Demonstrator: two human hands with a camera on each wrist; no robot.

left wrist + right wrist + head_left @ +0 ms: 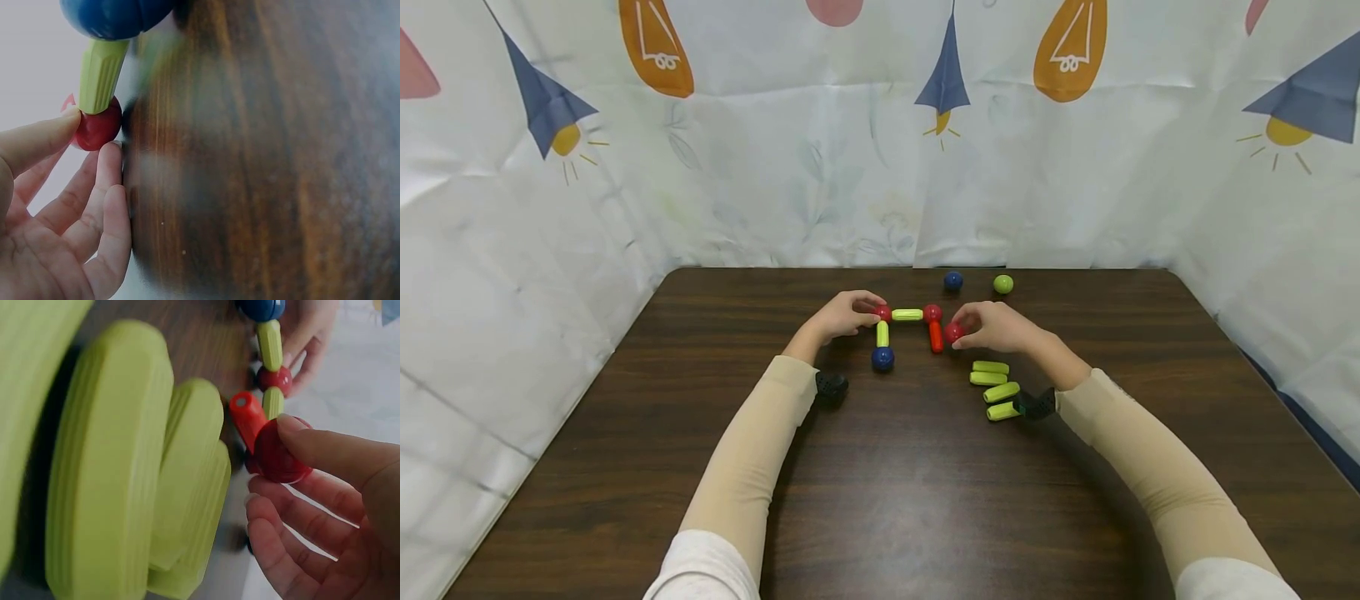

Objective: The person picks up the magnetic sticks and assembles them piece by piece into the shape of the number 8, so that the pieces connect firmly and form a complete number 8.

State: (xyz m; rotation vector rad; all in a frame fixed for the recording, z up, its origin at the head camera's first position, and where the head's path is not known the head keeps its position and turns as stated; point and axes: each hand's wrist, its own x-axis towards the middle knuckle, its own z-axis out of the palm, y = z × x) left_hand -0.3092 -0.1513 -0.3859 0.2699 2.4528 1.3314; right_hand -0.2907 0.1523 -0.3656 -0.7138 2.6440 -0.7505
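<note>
Fingers of my right hand (997, 327) pinch a glossy red plastic ball (954, 332) just right of the short red plastic rod (936, 337); left of that rod, my left hand (844, 316) pinches a red corner ball (883, 313). Probably I'm mid-joining; next seems to call for seating the pinched ball on the rod's free end
</note>
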